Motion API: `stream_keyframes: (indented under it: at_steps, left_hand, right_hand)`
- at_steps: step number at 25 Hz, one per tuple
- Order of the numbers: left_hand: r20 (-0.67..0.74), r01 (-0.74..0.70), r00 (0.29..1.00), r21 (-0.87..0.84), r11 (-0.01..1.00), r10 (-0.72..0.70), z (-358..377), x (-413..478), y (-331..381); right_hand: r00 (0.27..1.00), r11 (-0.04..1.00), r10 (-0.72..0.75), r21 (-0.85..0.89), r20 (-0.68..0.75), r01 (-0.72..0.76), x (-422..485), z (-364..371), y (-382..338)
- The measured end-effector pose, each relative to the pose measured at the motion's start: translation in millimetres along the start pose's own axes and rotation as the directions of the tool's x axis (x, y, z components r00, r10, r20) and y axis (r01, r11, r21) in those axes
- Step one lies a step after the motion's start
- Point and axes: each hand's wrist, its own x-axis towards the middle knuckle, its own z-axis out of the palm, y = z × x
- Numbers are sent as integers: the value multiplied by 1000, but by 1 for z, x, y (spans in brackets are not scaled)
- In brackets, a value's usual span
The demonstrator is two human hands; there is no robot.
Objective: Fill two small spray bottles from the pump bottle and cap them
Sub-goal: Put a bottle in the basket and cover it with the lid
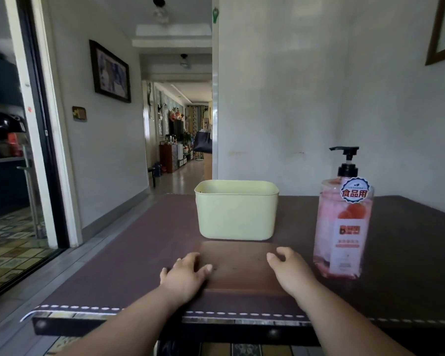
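**Resting both hands on the mat, pump bottle untouched**

Counted: one pump bottle [343,227], one pale yellow tub [237,211] and one brown mat [242,265], all on the dark table [139,253]. The bottle stood upright just right of the mat, near the right hand [289,268] but apart from it. Left hand [184,274] lay flat on the mat's left edge, fingers relaxed, holding nothing. Right hand sat at the mat's right edge, fingers loosely curled, empty. The bottle's round sticker [355,192] read "食品用"; the lower label was too blurred. Tub's inside was hidden.
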Motion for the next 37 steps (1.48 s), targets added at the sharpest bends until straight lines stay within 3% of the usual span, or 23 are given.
stream_keyframes:
  at_steps: [4, 7, 10, 14, 19, 24, 28, 37]
  left_hand:
    - [-208, -117, 977, -330, 937, 49, -3, -6, -7]
    - [-412, -256, 906, -360, 897, 93, -12, -6, -7]
    - [-472, -364, 864, -341, 867, 177, -39, 21, 16]
    - [-407, -359, 894, -405, 841, 186, -79, 80, 53]
    - [-285, -272, 949, -516, 812, 137, -93, 154, 71]
    - [-166, -130, 985, -525, 841, 49, -86, 195, 70]
    - [-170, -70, 985, -506, 860, -20, -75, 203, 65]
    - [-184, -78, 983, -488, 869, -15, -64, 196, 54]
  right_hand:
    - [989, 976, -99, 184, -110, 118, -7, 7, -4]
    - [942, 948, -199, 191, -270, 255, -4, 3, -19]
    - [878, 916, -270, 176, -395, 361, 22, -16, -50]
    - [879, 908, -235, 228, -415, 350, 80, -42, -90]
    - [935, 942, -144, 246, -325, 230, 151, -48, -112]
    - [960, 984, -134, 78, -248, 157, 189, -39, -115]
    - [986, 992, -117, -64, -118, 110, 202, -30, -107]
    - [988, 986, -127, -118, -87, 116, 192, -22, -91]
